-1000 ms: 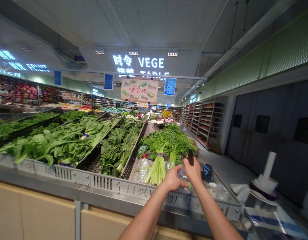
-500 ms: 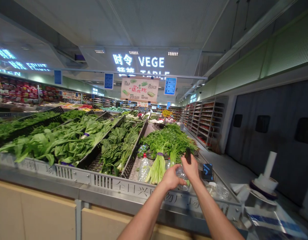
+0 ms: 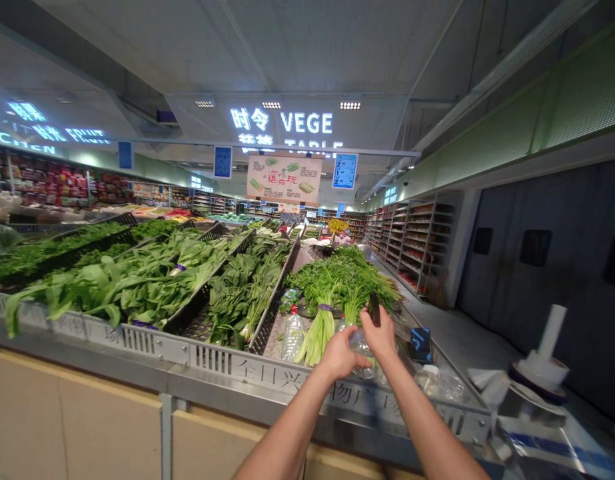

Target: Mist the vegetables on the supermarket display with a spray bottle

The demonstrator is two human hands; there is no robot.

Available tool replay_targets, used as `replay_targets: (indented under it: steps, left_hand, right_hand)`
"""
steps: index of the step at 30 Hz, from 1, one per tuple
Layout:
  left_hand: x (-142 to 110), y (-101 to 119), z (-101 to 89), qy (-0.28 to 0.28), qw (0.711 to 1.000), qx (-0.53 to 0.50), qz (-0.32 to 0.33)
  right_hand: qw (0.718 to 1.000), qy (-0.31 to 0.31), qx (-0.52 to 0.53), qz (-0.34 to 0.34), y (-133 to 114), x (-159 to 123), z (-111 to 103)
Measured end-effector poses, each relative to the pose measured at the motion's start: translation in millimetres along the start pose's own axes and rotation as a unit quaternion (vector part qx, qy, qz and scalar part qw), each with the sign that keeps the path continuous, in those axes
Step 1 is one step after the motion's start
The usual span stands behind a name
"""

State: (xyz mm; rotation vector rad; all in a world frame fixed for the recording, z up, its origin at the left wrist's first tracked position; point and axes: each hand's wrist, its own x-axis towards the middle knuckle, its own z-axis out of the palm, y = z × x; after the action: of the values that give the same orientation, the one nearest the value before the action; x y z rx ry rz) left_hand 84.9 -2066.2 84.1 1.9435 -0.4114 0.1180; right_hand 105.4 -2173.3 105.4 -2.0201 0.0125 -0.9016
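Both hands are out over the right end of the produce display, right above the metal rim (image 3: 267, 373) with the lettering on it. The left hand (image 3: 341, 357) has its fingers curled around a clear plastic bottle (image 3: 360, 343), gripping it from the left side, and the bottle sits between the two hands just over the bin. The right hand (image 3: 380, 333) is closed on a small dark thing (image 3: 374, 309) that sticks up above the fingers, can't really tell what it is, looks like a flat black handle or cap. Right behind the hands there's a bundle of leafy greens with pale stalks (image 3: 321, 327) tied with a purple band, and another clear bottle with a red cap (image 3: 292, 328) standing just left of that. To the left, black trays (image 3: 270, 303) hold piles of spinach-type greens (image 3: 137, 283). A blue-and-black device (image 3: 420, 335) lies near the right hand, and further right a roll of plastic film (image 3: 550, 340) stands on a stand.
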Motion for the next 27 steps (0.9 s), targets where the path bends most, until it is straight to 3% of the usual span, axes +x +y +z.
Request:
replay_targets:
  steps: [7, 21, 27]
  left_hand:
    - [-1.8, -9.7, -6.1, 0.012, 1.0, 0.012, -0.008]
    - [-9.4, -16.2, -25.7, 0.04, 0.999, 0.029, -0.006]
    - [-15.7, -18.1, -37.8, 0.045, 0.998, 0.045, -0.014]
  right_hand:
    - [1.0, -0.016, -0.01, 0.011, -4.4, -4.1, 9.6]
    - [0.997, -0.035, 0.06, -0.047, -21.0, -11.4, 25.5]
    - [0.996, -0.071, 0.05, -0.034, -24.4, -11.5, 37.5]
